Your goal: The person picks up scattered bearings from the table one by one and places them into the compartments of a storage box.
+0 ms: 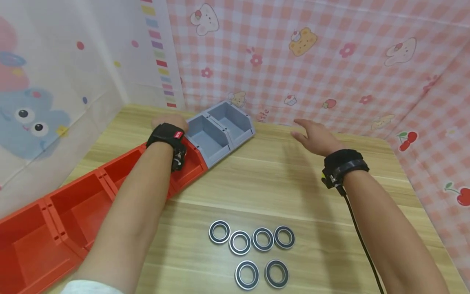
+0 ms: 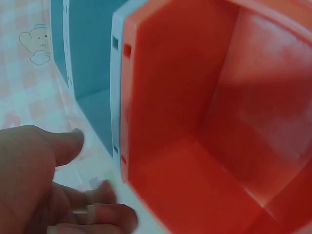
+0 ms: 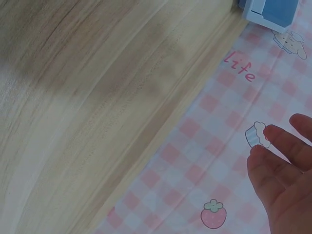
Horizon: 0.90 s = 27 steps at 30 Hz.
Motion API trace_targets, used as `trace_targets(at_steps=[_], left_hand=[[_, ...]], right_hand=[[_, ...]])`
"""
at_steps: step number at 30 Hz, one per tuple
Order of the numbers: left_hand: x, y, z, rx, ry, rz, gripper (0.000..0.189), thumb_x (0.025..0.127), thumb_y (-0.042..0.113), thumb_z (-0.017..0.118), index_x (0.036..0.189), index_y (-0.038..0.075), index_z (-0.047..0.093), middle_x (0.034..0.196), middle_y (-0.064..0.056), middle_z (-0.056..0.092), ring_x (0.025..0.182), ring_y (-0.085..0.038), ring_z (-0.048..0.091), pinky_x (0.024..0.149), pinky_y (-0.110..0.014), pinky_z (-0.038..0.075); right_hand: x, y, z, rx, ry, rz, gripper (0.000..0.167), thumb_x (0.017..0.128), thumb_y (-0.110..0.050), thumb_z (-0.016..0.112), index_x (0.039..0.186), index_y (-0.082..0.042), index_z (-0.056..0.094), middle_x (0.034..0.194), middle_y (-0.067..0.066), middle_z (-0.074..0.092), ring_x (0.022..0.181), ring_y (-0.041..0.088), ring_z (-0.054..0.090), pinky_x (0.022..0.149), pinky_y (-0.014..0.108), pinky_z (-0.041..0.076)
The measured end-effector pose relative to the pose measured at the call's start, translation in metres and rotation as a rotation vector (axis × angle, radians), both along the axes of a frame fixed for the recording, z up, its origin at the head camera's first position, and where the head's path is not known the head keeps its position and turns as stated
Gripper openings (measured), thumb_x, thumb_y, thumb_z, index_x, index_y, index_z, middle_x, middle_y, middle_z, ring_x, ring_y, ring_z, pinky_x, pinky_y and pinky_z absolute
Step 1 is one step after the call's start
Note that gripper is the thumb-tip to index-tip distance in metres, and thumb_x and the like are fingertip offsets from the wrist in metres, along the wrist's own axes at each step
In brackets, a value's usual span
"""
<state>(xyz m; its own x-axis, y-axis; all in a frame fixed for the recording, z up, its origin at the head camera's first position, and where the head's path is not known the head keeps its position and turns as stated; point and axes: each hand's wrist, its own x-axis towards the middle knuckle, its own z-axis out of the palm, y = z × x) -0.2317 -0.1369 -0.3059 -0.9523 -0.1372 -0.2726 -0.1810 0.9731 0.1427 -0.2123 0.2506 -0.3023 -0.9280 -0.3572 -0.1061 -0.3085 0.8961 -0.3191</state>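
Observation:
My left hand (image 1: 170, 121) is behind the row of joined bins, at the junction of a red bin (image 1: 189, 163) and a blue-grey bin (image 1: 209, 141). In the left wrist view its fingers (image 2: 109, 214) are loosely bent beside the bin walls, with nothing between them and the thumb. The wrist hides part of that red bin in the head view. My right hand (image 1: 317, 136) hovers over the back of the wooden table (image 1: 257, 175), fingers relaxed and holding nothing. Several ring-shaped ball bearings (image 1: 262, 239) with dark seals lie flat near the table's front.
More red bins (image 1: 78, 210) run down the left side toward me. A second blue-grey bin (image 1: 231, 120) ends the row at the back. Pink checked cloth (image 1: 279, 73) hangs behind the table and on the right. A black cable (image 1: 361, 237) trails from the right wrist strap.

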Motion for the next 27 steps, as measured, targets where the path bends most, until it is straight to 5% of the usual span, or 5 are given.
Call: trace_targets(at_steps=[12,20,23,27], left_hand=[[0.023,0.013,0.014,0.096,-0.123,-0.041,0.045,0.096,0.025,0.041,0.124,-0.008,0.055,0.133,-0.030,0.044,0.118,-0.039,0.046,0.096,-0.051,0.035],[0.023,0.018,-0.012,0.225,-0.055,-0.017,0.052,0.097,0.028,0.044,0.114,-0.020,0.053,0.126,-0.033,0.031,0.107,-0.039,0.049,0.092,-0.048,0.041],[0.020,0.022,-0.021,0.272,-0.050,-0.001,0.056,0.097,0.031,0.046,0.119,-0.021,0.043,0.121,-0.029,0.032,0.099,-0.036,0.051,0.088,-0.046,0.042],[0.023,0.030,-0.030,0.342,-0.037,0.104,0.069,0.096,0.034,0.049,0.129,-0.019,0.020,0.105,-0.026,0.050,0.087,-0.033,0.056,0.080,-0.043,0.045]], right_hand=[[0.001,-0.007,0.002,-0.150,-0.002,-0.025,0.055,0.101,-0.036,0.044,0.145,-0.004,0.034,0.135,0.025,0.048,0.119,0.045,0.049,0.096,0.056,0.038],[-0.001,-0.010,-0.015,-0.240,0.009,-0.071,0.046,0.100,-0.029,0.048,0.139,-0.004,0.045,0.119,0.022,0.058,0.108,0.037,0.056,0.089,0.052,0.043],[0.000,-0.012,-0.023,-0.243,0.004,-0.074,0.044,0.100,-0.027,0.048,0.137,-0.004,0.046,0.116,0.022,0.060,0.106,0.036,0.056,0.087,0.052,0.043],[0.002,-0.017,-0.028,-0.252,-0.007,-0.062,0.043,0.100,-0.023,0.050,0.137,-0.002,0.047,0.114,0.021,0.061,0.104,0.036,0.057,0.086,0.051,0.044]])
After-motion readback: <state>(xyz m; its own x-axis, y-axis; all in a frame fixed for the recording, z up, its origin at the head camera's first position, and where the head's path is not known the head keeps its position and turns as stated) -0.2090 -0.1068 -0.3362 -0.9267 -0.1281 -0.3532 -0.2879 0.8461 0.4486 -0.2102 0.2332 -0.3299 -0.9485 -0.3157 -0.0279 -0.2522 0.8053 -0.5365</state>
